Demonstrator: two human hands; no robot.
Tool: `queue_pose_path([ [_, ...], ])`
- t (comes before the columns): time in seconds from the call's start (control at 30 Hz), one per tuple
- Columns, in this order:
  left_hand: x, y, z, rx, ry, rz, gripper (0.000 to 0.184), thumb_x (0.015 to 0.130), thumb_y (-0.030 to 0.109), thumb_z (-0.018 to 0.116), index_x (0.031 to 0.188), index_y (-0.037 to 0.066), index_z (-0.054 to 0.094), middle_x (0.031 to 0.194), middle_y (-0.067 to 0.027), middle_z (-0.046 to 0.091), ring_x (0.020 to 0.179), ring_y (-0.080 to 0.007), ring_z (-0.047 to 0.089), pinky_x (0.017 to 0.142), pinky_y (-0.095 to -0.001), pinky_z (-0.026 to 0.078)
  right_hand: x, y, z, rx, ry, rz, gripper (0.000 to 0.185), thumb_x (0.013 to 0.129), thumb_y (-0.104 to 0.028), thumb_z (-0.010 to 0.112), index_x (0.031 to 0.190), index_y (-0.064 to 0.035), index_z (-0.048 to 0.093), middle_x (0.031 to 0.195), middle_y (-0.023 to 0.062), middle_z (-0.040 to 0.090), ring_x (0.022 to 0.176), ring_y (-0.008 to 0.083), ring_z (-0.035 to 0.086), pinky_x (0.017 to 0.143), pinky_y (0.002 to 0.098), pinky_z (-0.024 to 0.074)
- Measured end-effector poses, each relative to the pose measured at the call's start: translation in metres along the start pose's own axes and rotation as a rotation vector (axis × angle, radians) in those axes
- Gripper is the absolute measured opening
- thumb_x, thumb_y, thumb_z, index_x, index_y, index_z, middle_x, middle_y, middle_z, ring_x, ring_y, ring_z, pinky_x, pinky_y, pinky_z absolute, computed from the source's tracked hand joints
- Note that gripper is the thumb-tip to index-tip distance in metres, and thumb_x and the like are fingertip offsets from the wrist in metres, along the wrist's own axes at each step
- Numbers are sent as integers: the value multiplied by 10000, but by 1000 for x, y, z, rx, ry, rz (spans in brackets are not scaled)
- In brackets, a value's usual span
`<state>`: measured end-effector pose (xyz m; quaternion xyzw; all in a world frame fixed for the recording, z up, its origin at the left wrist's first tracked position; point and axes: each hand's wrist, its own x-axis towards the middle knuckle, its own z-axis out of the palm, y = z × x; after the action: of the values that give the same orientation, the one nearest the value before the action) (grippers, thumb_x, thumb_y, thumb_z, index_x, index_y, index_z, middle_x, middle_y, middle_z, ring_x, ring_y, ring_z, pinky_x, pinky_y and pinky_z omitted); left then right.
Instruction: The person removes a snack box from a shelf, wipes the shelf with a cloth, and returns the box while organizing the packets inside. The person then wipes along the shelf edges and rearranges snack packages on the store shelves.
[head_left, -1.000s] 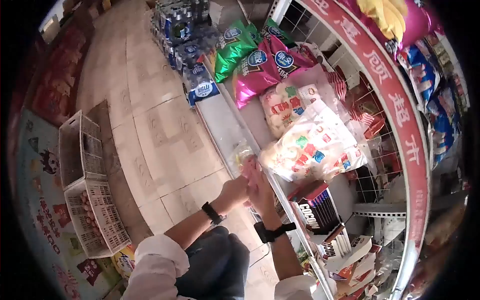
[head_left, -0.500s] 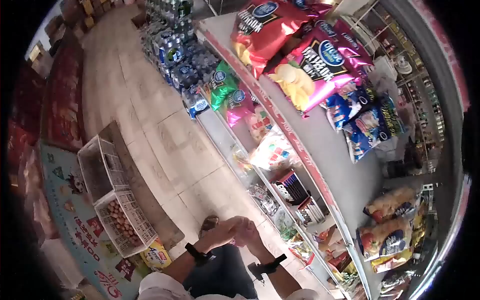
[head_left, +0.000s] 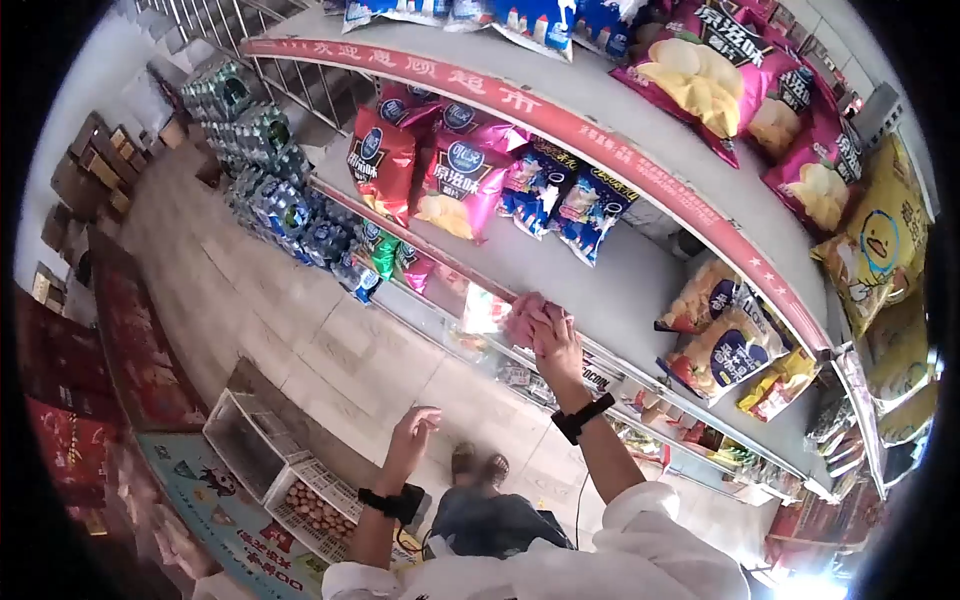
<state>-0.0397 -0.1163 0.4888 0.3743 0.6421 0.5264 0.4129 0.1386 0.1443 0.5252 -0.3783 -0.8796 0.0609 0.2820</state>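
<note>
My right hand (head_left: 560,348) holds a crumpled pink cloth (head_left: 524,316) against the front edge of the middle shelf (head_left: 625,300). Its fingers are bent over the cloth, which partly hides the rail. My left hand (head_left: 410,435) hangs in the air above the tiled floor, open and with nothing in it. On that same shelf stand a red chip bag (head_left: 382,165), a pink chip bag (head_left: 460,185) and blue snack bags (head_left: 595,212). Farther right on it lie clear-fronted snack bags (head_left: 725,345).
A red-and-white rail (head_left: 520,100) fronts the upper shelf, which carries more chip bags (head_left: 700,75). Shrink-wrapped water bottles (head_left: 280,210) are stacked beyond the shelves. White crates (head_left: 250,450), one holding eggs (head_left: 318,510), stand at lower left beside a printed teal panel (head_left: 215,510).
My hands were together low in front of me and are now apart. The right has reached up to the shelf edge with the pink cloth. The view has swung toward the shelves.
</note>
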Motion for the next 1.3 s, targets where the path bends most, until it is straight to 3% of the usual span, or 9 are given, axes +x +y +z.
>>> queue_pose_path([
  [0.27, -33, 23, 16, 106, -222, -69, 258, 944, 93, 401, 1140, -7, 535, 1038, -147, 618, 916, -211, 622, 817, -322, 482, -59, 37, -72, 32, 20, 192, 371, 649, 40, 588, 992, -100, 601, 1168, 96, 503, 1045, 339, 504, 837, 422, 475],
  [0.47, -25, 42, 18, 393, -362, 8, 256, 915, 54, 438, 1150, 11, 529, 1059, -172, 605, 982, -257, 607, 857, -348, 469, -64, 42, -106, 280, 107, 410, 381, 651, 64, 562, 1004, -76, 594, 1066, 125, 561, 908, 365, 583, 724, 420, 513],
  [0.53, -18, 49, 24, 313, -321, 5, 304, 894, 45, 470, 1195, 23, 501, 1111, -178, 574, 1027, -272, 582, 881, -362, 458, -51, 19, -136, 510, 145, 339, 396, 639, 75, 565, 1004, -79, 599, 1096, 149, 555, 960, 369, 575, 751, 402, 510],
  [0.7, 16, 196, 67, 295, -271, 112, 423, 873, 23, 473, 1294, 25, 431, 1209, -189, 502, 1084, -321, 531, 924, -370, 431, -13, -21, -241, 328, 523, -89, 425, 555, 42, 689, 964, -65, 653, 1070, 164, 561, 1014, 344, 558, 893, 430, 446],
  [0.83, 49, 310, 124, 647, -82, 814, 476, 830, -5, 527, 1298, 6, 441, 1246, -174, 494, 1144, -342, 475, 980, -410, 374, 22, -16, -305, 122, 619, -187, 489, 538, 34, 688, 1011, -85, 660, 1155, 168, 543, 1048, 337, 548, 878, 432, 455],
  [0.93, 69, 381, 173, 715, -64, 1113, 522, 788, 11, 574, 1295, 38, 450, 1303, -152, 453, 1225, -336, 423, 1012, -460, 329, 31, -4, -333, 67, 647, -151, 534, 533, 33, 685, 1050, -92, 651, 1192, 171, 534, 1060, 348, 542, 864, 431, 462],
  [1.07, 117, 405, 206, 904, 77, 1259, 470, 819, 50, 565, 1275, 41, 452, 1270, -160, 462, 1209, -314, 435, 1044, -522, 273, 36, 1, -378, 85, 777, -75, 567, 548, 56, 666, 1097, -75, 610, 1209, 202, 497, 1079, 398, 518, 887, 436, 451],
  [1.2, 138, 396, 210, 951, -30, 1168, 325, 888, 154, 513, 1188, 31, 534, 1222, -123, 537, 1151, -302, 474, 988, -442, 319, 48, 10, -386, 20, 386, 143, 577, 676, -63, 674, 1203, -61, 438, 1138, 215, 464, 946, 378, 580, 743, 418, 505],
  [1.3, 141, 393, 208, 947, 2, 1218, 312, 906, 193, 490, 1150, 10, 550, 1195, -122, 551, 1115, -307, 486, 949, -421, 335, 65, 14, -374, -49, 319, 204, 482, 793, -187, 636, 1217, -90, 428, 1062, 191, 530, 866, 373, 608, 664, 419, 518],
])
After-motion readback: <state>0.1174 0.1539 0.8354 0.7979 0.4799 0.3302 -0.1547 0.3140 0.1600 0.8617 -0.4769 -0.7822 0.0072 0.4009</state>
